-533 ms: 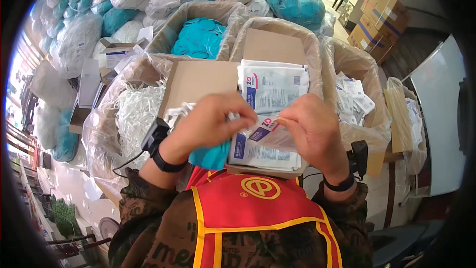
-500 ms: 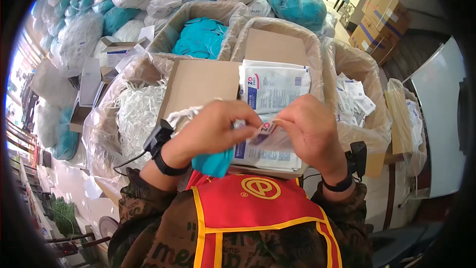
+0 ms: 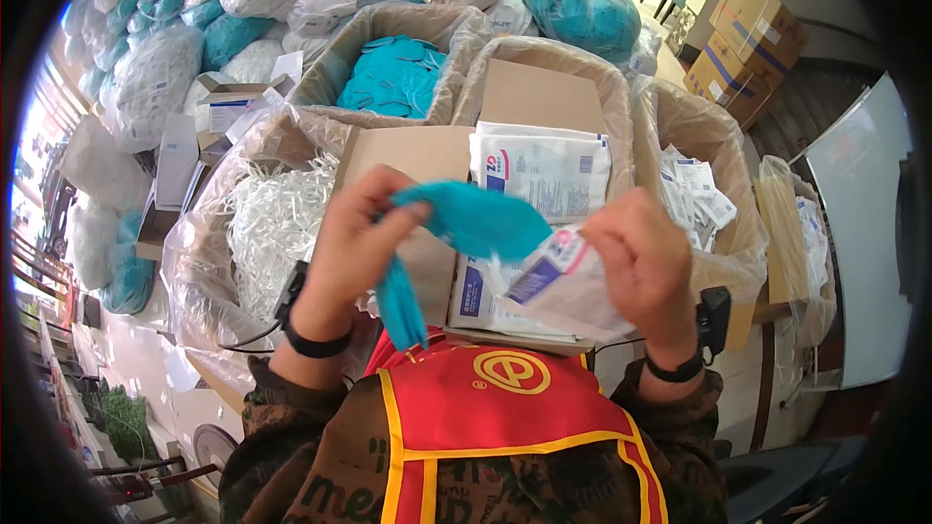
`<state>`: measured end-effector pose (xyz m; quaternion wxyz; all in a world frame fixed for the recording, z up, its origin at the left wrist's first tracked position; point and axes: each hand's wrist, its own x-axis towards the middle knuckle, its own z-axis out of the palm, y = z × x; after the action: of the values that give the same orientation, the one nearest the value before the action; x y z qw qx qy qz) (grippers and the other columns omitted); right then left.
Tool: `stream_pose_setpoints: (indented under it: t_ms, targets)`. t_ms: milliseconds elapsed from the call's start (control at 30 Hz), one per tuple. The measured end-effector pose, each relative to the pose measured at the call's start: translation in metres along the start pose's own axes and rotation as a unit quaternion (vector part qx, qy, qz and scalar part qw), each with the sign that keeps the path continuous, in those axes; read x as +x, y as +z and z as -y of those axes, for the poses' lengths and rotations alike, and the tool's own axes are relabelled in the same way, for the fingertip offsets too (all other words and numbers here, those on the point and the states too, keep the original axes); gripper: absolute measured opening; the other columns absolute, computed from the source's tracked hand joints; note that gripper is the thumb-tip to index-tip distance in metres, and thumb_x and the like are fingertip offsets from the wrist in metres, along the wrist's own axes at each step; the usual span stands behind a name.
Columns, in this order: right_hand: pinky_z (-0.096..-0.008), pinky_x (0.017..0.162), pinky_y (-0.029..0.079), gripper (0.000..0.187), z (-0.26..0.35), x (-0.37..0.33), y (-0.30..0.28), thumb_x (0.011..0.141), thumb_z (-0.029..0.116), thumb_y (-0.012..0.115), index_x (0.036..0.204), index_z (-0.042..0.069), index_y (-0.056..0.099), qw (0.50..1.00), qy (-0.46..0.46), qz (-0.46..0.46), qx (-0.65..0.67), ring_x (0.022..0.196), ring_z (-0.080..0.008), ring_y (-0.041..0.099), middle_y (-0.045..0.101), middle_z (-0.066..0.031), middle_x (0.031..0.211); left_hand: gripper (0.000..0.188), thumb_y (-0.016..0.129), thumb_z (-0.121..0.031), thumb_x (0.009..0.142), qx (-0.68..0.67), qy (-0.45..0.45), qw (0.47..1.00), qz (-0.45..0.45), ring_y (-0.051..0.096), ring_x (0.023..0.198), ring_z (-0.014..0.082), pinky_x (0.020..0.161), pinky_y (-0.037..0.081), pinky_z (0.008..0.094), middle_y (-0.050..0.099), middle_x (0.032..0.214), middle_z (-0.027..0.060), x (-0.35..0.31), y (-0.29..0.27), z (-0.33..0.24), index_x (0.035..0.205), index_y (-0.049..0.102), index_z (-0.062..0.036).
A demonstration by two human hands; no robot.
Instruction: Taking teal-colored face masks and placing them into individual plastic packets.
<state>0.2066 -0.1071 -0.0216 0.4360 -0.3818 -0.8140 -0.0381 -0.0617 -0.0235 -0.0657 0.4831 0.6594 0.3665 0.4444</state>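
Observation:
My left hand (image 3: pixel 351 238) is closed on a soft teal fabric piece (image 3: pixel 490 219). One part of it stretches toward the right and another hangs below the fingers. In my right hand (image 3: pixel 639 257) a white and blue packet (image 3: pixel 555 279) is pinched by its edge. The right end of the teal fabric meets the packet; whether it comes out of it I cannot tell. Beneath both hands, more flat white packets (image 3: pixel 540 173) lie stacked in an open shallow cardboard box (image 3: pixel 413 153).
Around the box stand plastic-lined cartons: white strips (image 3: pixel 274 209) on the left, teal pieces (image 3: pixel 393 76) behind, small packets (image 3: pixel 697 192) on the right. Filled bags (image 3: pixel 155 82) pile up at the far left. Closed cartons (image 3: pixel 748 29) are stacked at the far right.
My hands have moved apart from their meeting point over the box. The teal fabric, which hung below my left hand, now spans toward the packet. White strips by that hand no longer show there.

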Motion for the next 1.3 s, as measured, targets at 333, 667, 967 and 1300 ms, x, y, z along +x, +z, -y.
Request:
stream_pose_setpoints:
  t_ms: [333,667,967,1300]
  targets:
    - [-0.0419,0.068,0.051,0.019,-0.096,0.022,0.071,0.080,0.015,0.071,0.091,0.005,0.060,0.974,0.097,0.156,-0.134,0.081,-0.0343,0.063,0.057,-0.0131,0.095,0.012,0.066,-0.016,0.089,-0.142,-0.009,0.982,-0.127,0.045,0.058,0.0040,0.053,0.034,0.0188,0.058,0.074,-0.0012,-0.005,-0.065,-0.009,0.085,0.059,-0.0064]
    - [-0.0401,0.063,0.047,0.015,-0.047,0.031,0.049,0.083,0.016,0.068,0.082,0.004,0.059,0.974,0.123,0.164,-0.101,0.076,-0.0325,0.060,0.055,-0.0106,0.080,0.034,0.061,-0.027,0.094,-0.036,-0.003,0.997,-0.072,0.046,0.061,0.0066,0.057,0.037,0.0244,0.053,0.066,0.0004,0.026,-0.013,0.009,0.070,0.061,-0.0028]
    - [-0.0384,0.059,0.047,0.009,-0.008,0.029,0.024,0.083,0.010,0.064,0.080,0.007,0.056,0.991,0.077,0.111,-0.019,0.071,-0.0304,0.059,0.052,-0.0088,0.080,0.010,0.070,-0.014,0.086,0.125,0.172,0.972,0.099,0.055,0.068,0.0183,0.061,0.042,0.0292,0.055,0.073,0.0069,0.028,0.044,-0.016,0.082,0.070,-0.0045]
    - [-0.0355,0.057,0.045,0.011,0.020,0.019,0.035,0.069,0.005,0.060,0.076,0.010,0.053,0.990,-0.049,0.099,-0.088,0.070,-0.0239,0.055,0.047,-0.0071,0.077,0.027,0.065,-0.020,0.093,-0.087,-0.050,0.994,0.031,0.042,0.065,0.0031,0.057,0.033,0.0230,0.050,0.067,-0.0058,0.027,0.054,-0.003,0.071,0.059,-0.0036]
